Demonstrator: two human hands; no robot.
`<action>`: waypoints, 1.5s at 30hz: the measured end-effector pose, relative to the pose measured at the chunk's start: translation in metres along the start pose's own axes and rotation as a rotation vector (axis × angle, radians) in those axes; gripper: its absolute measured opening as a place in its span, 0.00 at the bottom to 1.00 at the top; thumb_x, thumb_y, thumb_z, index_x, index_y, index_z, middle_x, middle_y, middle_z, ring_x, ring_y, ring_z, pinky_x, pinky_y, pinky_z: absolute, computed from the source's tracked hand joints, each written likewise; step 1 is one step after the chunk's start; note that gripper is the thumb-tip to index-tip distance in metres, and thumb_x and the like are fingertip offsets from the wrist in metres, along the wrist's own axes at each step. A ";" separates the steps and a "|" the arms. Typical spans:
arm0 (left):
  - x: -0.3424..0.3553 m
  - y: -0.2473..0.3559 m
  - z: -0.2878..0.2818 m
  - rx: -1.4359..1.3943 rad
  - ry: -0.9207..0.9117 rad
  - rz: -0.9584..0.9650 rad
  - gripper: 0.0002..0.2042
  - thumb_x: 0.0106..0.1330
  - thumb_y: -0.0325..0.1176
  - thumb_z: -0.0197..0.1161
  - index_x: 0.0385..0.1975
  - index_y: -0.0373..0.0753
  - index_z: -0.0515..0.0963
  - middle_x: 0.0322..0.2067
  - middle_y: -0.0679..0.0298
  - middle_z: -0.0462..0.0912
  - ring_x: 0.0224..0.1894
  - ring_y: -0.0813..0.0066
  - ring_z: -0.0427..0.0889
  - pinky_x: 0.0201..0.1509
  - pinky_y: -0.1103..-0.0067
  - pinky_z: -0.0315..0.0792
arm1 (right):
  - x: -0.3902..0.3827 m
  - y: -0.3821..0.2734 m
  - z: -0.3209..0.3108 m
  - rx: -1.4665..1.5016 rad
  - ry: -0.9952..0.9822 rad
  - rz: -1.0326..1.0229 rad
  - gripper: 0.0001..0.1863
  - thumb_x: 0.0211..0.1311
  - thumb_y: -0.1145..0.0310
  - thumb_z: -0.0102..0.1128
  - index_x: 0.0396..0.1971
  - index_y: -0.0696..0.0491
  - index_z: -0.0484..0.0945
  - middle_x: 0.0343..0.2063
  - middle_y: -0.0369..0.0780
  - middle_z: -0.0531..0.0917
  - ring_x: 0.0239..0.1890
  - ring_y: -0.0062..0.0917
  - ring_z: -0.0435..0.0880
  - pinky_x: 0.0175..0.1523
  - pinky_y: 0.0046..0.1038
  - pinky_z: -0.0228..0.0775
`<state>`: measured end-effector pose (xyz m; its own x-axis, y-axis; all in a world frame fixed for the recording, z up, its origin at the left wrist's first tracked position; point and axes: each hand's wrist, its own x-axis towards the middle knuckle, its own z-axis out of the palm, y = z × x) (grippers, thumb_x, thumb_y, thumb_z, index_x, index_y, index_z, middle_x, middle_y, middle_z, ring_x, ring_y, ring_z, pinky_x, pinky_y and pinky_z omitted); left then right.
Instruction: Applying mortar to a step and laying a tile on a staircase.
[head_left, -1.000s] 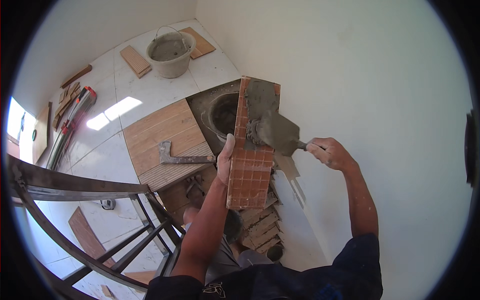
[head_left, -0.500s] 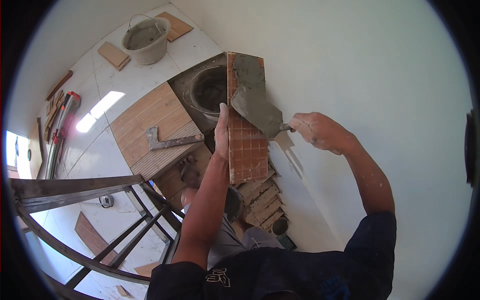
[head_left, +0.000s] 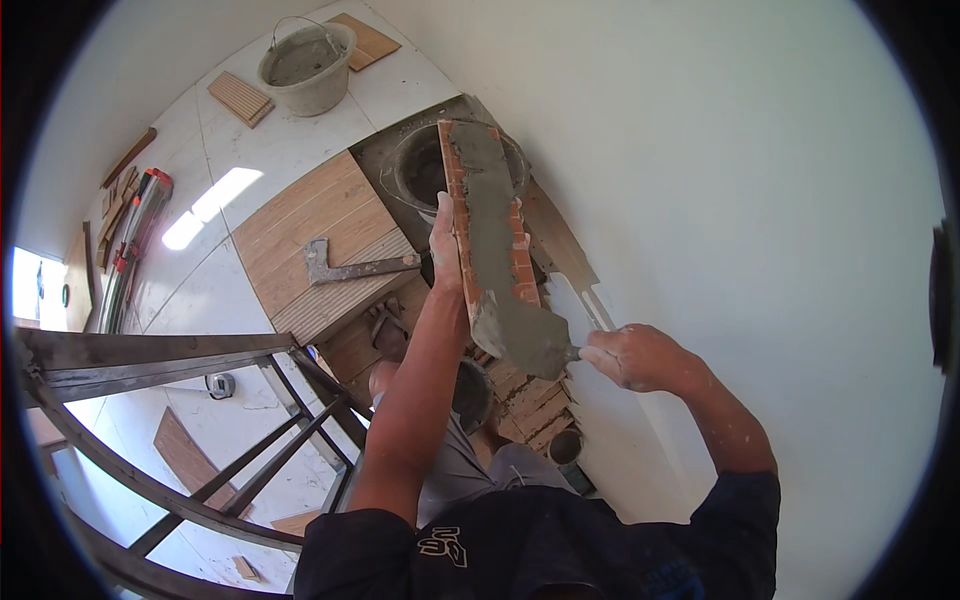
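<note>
My left hand (head_left: 446, 245) grips the left edge of a long, narrow tile (head_left: 524, 265), its orange-red gridded back turned up. Pale fingertips seem to show at the tile's right edge. Grey mortar (head_left: 488, 200) lies in a thick band down the middle of that back. My right hand (head_left: 640, 358) is closed round the handle of a trowel (head_left: 530, 338). The mortar-coated blade rests across the tile's near end. Below the far end of the tile stands a dark round bucket (head_left: 412, 178), partly hidden.
A hatchet-like hammer (head_left: 362, 270) lies on wood-look step tiles (head_left: 305, 225). Beyond stands a pail of mortar (head_left: 310, 98) among loose tile pieces (head_left: 240, 98). A dark metal railing (head_left: 150, 348) runs along the left. A white wall (head_left: 720, 200) rises on the right.
The trowel has drawn toward me down the tile, and the mortar now stretches along most of it. My left hand still holds the tile, which has tilted somewhat.
</note>
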<state>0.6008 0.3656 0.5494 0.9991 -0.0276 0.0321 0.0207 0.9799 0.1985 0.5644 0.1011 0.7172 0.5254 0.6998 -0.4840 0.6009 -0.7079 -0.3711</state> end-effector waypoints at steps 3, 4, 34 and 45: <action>-0.002 -0.002 0.010 -0.015 -0.003 -0.034 0.39 0.78 0.65 0.37 0.68 0.33 0.67 0.58 0.44 0.78 0.51 0.51 0.84 0.55 0.54 0.80 | -0.019 0.013 -0.018 0.000 -0.029 -0.010 0.15 0.76 0.56 0.53 0.37 0.52 0.80 0.25 0.48 0.82 0.30 0.48 0.82 0.38 0.45 0.74; -0.002 0.000 0.011 -0.040 -0.007 -0.047 0.39 0.78 0.65 0.37 0.69 0.33 0.66 0.58 0.43 0.78 0.51 0.51 0.84 0.55 0.54 0.80 | -0.021 0.017 -0.029 -0.020 -0.073 -0.006 0.17 0.77 0.54 0.51 0.37 0.52 0.80 0.25 0.48 0.82 0.30 0.46 0.83 0.39 0.44 0.74; -0.008 -0.023 0.018 -0.114 -0.072 -0.225 0.36 0.75 0.64 0.49 0.67 0.37 0.68 0.54 0.48 0.81 0.49 0.52 0.86 0.54 0.54 0.82 | 0.026 -0.002 -0.074 0.365 -0.240 0.421 0.24 0.76 0.51 0.50 0.32 0.58 0.79 0.15 0.36 0.70 0.18 0.21 0.70 0.27 0.30 0.64; -0.003 -0.020 -0.006 -0.045 0.180 -0.086 0.35 0.73 0.66 0.51 0.64 0.41 0.71 0.50 0.50 0.81 0.48 0.53 0.83 0.54 0.52 0.79 | -0.023 -0.011 0.004 0.315 -0.086 0.155 0.20 0.79 0.54 0.50 0.39 0.57 0.79 0.27 0.52 0.81 0.30 0.47 0.80 0.41 0.41 0.72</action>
<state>0.5974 0.3473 0.5397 0.9839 -0.0798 -0.1598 0.1040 0.9833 0.1492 0.5430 0.0922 0.7294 0.5353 0.5806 -0.6135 0.2960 -0.8092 -0.5075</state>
